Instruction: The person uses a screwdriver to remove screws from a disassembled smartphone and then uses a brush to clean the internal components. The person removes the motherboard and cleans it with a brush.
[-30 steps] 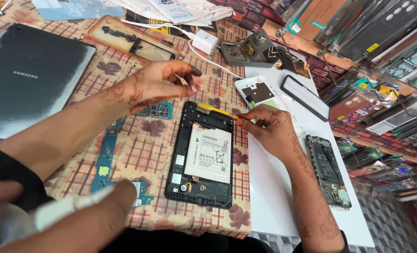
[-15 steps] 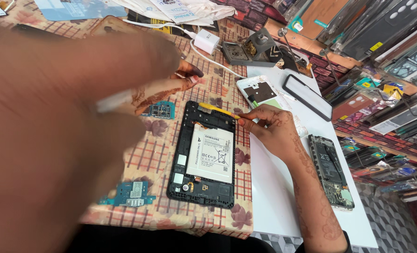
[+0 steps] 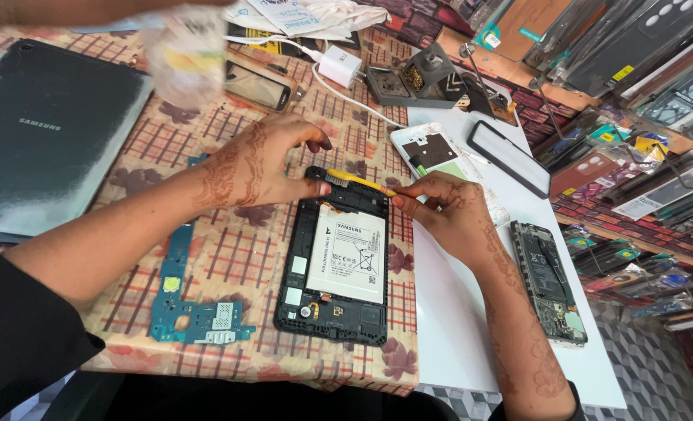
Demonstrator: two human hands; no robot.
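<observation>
An opened tablet [image 3: 335, 261] lies face down on the checked tablecloth, its white battery [image 3: 348, 252] exposed. My left hand [image 3: 265, 160] rests at the tablet's top left corner, thumb pressing the frame. My right hand [image 3: 448, 210] holds a small yellow-handled brush [image 3: 356, 181], whose bristles touch the tablet's top edge. A blue circuit board [image 3: 184, 300] lies to the left of the tablet.
A dark tablet back cover [image 3: 46, 136] sits far left. Another person's blurred hand [image 3: 183, 54] holds something pale at the top. A phone [image 3: 258, 82], white charger [image 3: 340, 65], opened phones [image 3: 548, 281] and a white mat [image 3: 456, 327] surround the work.
The blurred hand of another person swept from the lower left across the view to the top. My hands stay at the tablet's top edge with the brush.
</observation>
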